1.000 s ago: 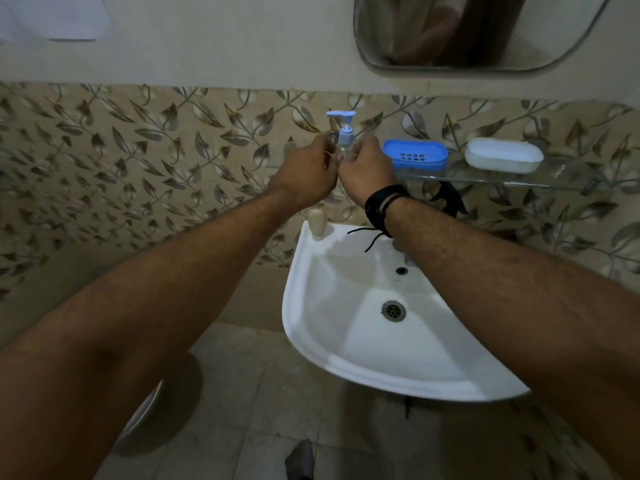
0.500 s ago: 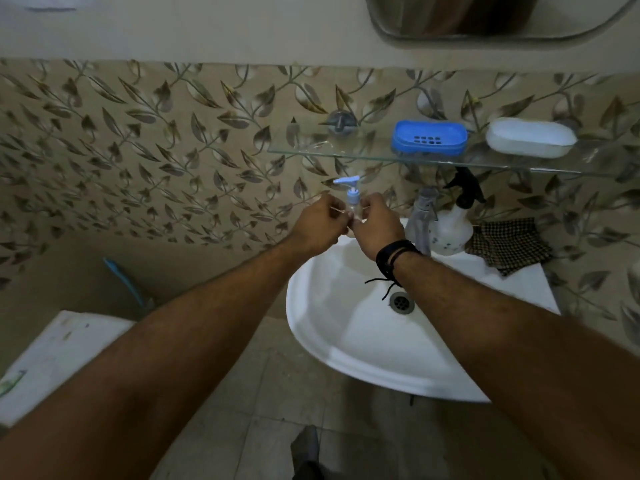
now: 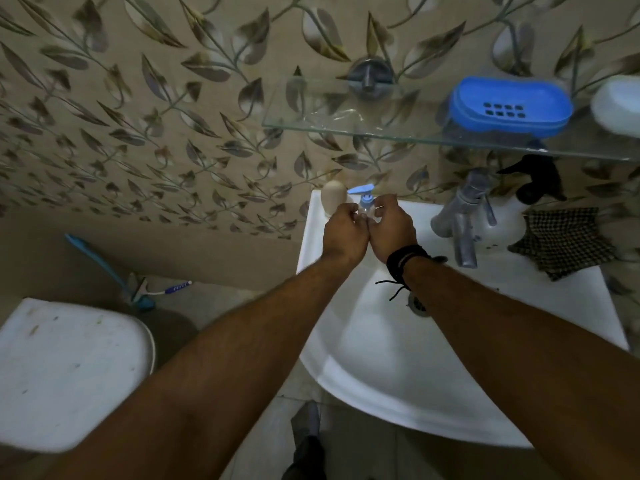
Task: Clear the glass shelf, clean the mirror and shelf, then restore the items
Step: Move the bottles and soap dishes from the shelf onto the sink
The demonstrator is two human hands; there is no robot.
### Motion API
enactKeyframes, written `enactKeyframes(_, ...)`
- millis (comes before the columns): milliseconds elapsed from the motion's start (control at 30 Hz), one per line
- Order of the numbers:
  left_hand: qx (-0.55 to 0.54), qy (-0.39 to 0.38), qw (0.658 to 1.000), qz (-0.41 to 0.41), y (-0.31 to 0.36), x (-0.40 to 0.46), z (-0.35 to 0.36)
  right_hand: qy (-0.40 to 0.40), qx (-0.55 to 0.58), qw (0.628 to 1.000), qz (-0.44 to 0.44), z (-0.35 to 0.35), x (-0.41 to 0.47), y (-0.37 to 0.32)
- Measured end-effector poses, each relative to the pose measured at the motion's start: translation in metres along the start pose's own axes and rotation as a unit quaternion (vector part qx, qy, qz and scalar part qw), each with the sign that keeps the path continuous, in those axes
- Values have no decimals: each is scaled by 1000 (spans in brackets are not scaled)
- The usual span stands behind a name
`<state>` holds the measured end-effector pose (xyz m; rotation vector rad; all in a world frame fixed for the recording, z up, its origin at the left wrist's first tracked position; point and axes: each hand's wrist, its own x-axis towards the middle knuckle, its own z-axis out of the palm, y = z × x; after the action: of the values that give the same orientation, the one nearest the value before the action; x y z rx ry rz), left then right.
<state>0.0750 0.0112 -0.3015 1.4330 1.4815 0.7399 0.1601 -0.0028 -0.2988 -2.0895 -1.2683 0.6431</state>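
Left hand [image 3: 344, 228] and right hand [image 3: 391, 230] both pinch the little pump bottle [image 3: 365, 206], setting it on the sink [image 3: 381, 358] rim by the tan bottle [image 3: 333, 199], I guess to free the glass shelf [image 3: 346, 128]. A second ago it was up there; the blue soap dish [image 3: 507, 107] hasn't budged.

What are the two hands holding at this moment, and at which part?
Both the left hand and right hand grip the small clear pump bottle with blue pump head around its body, below the pump.
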Motion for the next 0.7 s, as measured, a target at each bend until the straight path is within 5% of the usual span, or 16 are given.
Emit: enactKeyframes(700,57,-10,998,-28,-7,16,-5,-10,11,1000,21,16,12,1)
